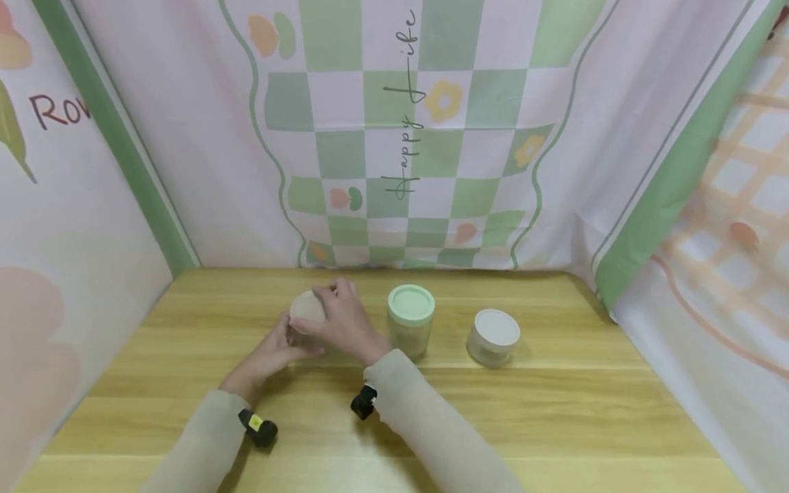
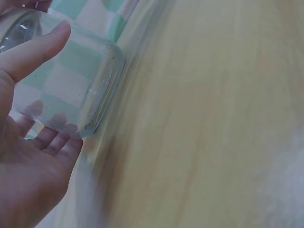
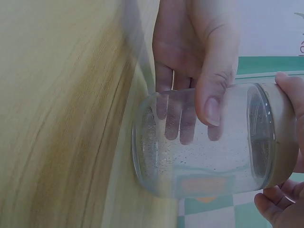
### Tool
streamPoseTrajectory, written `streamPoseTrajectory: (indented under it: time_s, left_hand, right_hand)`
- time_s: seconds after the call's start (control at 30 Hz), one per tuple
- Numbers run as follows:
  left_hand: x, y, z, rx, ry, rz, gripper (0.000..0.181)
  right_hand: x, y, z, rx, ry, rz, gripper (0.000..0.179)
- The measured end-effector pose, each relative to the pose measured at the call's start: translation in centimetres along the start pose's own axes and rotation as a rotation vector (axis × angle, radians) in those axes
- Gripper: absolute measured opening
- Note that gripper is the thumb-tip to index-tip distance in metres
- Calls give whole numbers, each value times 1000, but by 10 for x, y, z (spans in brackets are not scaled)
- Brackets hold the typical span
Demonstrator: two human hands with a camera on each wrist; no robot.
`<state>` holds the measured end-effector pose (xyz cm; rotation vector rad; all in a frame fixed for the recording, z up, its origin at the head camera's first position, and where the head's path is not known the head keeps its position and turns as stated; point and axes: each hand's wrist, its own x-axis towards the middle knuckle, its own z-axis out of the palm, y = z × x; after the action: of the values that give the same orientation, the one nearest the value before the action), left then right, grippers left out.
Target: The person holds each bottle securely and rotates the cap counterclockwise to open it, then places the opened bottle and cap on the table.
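On the left of the table, a clear glass jar (image 3: 209, 156) with a cream lid (image 1: 307, 308) stands between both hands. My left hand (image 1: 271, 352) holds the jar's body, thumb on the near side and fingers wrapped behind, visible through the glass in both wrist views. From above, my right hand (image 1: 353, 322) grips the lid by its edge, thumb and fingers on opposite sides. The lid sits on the jar's mouth in the right wrist view. Small specks or droplets mark the glass. Just right of my right hand stands a taller jar with a mint-green lid (image 1: 411, 302).
A short jar with a white lid (image 1: 493, 327) stands farther right on the wooden table (image 1: 555, 424). Patterned cloth (image 1: 401, 137) hangs along the table's back edge, with more cloth at both sides. A small black device is strapped at each wrist.
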<state>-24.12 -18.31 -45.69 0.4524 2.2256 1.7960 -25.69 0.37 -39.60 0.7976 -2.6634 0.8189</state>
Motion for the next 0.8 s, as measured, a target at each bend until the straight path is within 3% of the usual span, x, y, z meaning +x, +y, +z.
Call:
streamPoseTrajectory:
  time_s: [0.43, 0.8]
  left_hand:
    - [0, 0, -1, -21, -4, -18, 107]
    - [2, 3, 0, -30, -26, 11, 107]
  right_hand:
    - [2, 1, -1, -41, -18, -31, 76]
    - [5, 7, -2, -9, -34, -55, 76]
